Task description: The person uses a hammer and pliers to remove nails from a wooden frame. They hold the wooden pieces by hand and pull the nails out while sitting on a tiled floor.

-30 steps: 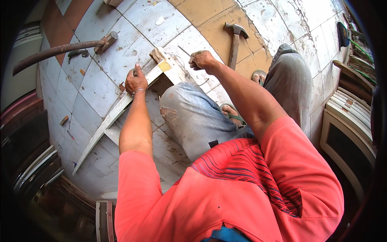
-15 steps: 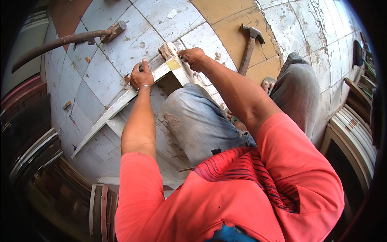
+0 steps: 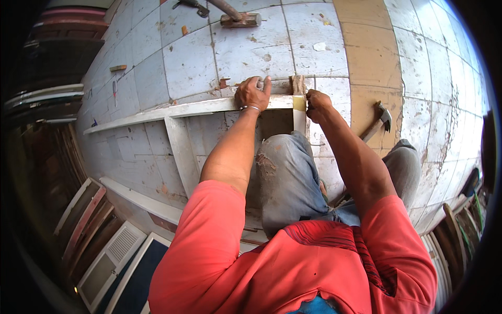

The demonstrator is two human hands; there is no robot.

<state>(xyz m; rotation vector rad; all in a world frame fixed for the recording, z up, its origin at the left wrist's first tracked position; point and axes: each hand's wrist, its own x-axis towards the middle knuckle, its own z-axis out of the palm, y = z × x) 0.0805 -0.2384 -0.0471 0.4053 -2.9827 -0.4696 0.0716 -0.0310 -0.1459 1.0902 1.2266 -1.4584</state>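
A white-painted wooden frame [image 3: 193, 108] lies on the tiled floor in front of me, its long rail running left to right. My left hand [image 3: 253, 94] is on that rail near its right end, fingers curled over the wood and thumb sticking up. At the frame's right corner is a rough, bare piece of wood [image 3: 297, 85], above a yellowish patch. My right hand [image 3: 318, 106] is closed beside this corner, against the short end piece [image 3: 299, 119]. What its fingers pinch is hidden. My knee in torn jeans [image 3: 285, 162] is beside the frame's end.
A claw hammer [image 3: 385, 116] lies on the tan tiles at right. Beyond the frame is a sledgehammer [image 3: 241, 20], with a dark tool [image 3: 191, 7] to its left. A small brush-like block [image 3: 118, 68] is farther left. Panels and a louvred door [image 3: 123, 243] lean at lower left.
My view has turned, so the frame's long rail, slanted before, now runs nearly level and the hammers appear shifted. Both hands remain at the same corner of the frame.
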